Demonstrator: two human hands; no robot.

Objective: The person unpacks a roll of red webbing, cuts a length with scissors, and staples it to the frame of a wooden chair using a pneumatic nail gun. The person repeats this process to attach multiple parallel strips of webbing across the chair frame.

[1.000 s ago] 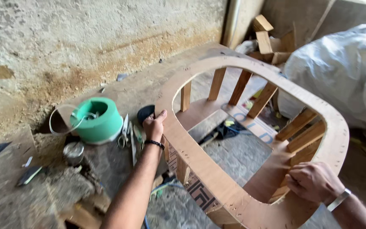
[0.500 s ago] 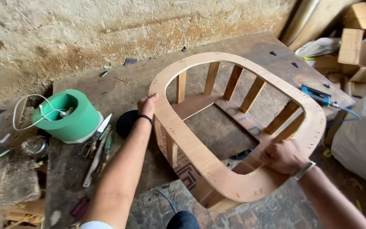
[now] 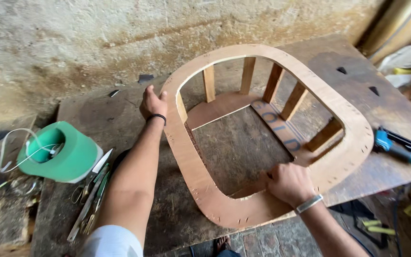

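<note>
Against a rough stained wall, the worn workbench (image 3: 120,119) carries our plywood seat frame (image 3: 272,143). To settle it squarely we keep both grips level: left hand (image 3: 153,102) clasps the far-left rim, right hand (image 3: 288,183) closed on the near rim (the frame lies between them).

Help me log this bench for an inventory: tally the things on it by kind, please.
Wooden ring frame: 1, held by the left hand and the right hand
Upright slats in that frame that show: 5
Green roll with white cord: 1
Blue power tool: 1
Scissors: at least 1; the pile is too tangled to count
Total: 9 at least
</note>
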